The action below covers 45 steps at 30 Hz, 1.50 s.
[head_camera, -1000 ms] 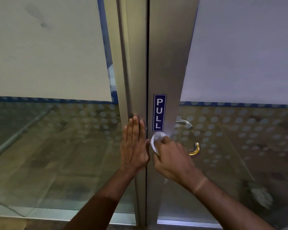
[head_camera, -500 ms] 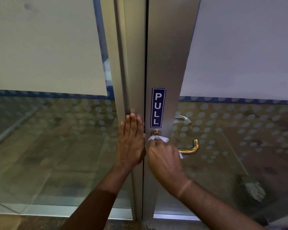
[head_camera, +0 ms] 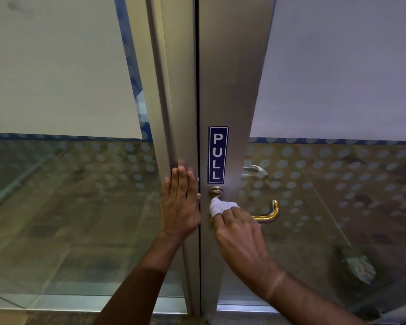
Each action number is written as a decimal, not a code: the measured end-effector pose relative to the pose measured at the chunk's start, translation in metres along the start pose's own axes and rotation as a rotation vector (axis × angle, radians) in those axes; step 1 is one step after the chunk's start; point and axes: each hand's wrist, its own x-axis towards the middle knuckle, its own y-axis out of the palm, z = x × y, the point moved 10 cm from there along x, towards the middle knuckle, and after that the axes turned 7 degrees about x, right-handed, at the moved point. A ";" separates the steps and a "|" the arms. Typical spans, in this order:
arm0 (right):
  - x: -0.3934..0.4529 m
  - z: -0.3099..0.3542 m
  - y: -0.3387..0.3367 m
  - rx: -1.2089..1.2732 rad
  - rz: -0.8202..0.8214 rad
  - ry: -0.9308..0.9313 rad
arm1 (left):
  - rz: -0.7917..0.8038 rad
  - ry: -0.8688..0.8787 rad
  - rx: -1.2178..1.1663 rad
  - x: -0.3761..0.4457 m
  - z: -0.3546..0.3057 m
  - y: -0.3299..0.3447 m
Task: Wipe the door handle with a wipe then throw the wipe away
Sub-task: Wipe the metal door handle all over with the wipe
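Observation:
A brass door handle [head_camera: 268, 214] juts from the right door's metal stile, with its round brass base [head_camera: 216, 191] just under a blue PULL sign [head_camera: 218, 155]. My right hand [head_camera: 239, 235] is closed on a white wipe [head_camera: 220, 206], pressing it against the handle near its base; the hand hides the handle's inner part. My left hand [head_camera: 180, 202] lies flat, fingers together and pointing up, on the left door's metal stile [head_camera: 174, 113], holding nothing.
Two glass doors meet at a dark seam [head_camera: 198, 90], each with frosted upper panels and dotted film lower down. A second, silver handle [head_camera: 254, 171] shows through the glass on the far side. Through the glass, a wood-patterned floor is visible.
My right hand with the wipe has slid from the handle's base area a little down and right along the handle, uncovering the round brass base. My left hand stays flat on the left stile.

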 end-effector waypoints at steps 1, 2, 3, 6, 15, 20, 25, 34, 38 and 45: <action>-0.002 -0.002 0.001 0.000 -0.004 -0.001 | -0.006 -0.002 0.001 0.000 0.000 0.000; -0.003 -0.004 0.001 0.001 -0.008 -0.006 | -0.009 -0.005 -0.001 -0.001 0.000 -0.001; -0.005 -0.005 0.001 0.007 -0.017 -0.013 | -0.012 -0.007 -0.002 -0.001 0.000 -0.001; -0.009 -0.008 0.001 0.028 -0.058 -0.048 | -0.030 -0.013 0.002 0.000 0.000 -0.002; -0.029 -0.031 0.000 0.104 -0.096 -0.150 | -0.049 -0.007 0.001 -0.002 -0.002 -0.004; -0.038 -0.049 -0.006 0.166 -0.104 -0.210 | -0.040 -0.007 -0.003 -0.002 -0.002 -0.003; -0.046 -0.071 -0.010 0.225 -0.087 -0.251 | -0.030 -0.010 -0.013 -0.003 -0.001 -0.003; -0.051 -0.099 -0.015 0.225 -0.149 -0.283 | -0.033 -0.012 -0.019 -0.003 0.000 -0.002; -0.053 -0.107 -0.010 0.269 -0.154 -0.204 | -0.031 -0.016 -0.016 -0.004 -0.001 -0.001; -0.051 -0.137 0.002 0.589 -0.274 0.239 | -0.026 -0.013 -0.022 -0.003 -0.002 -0.002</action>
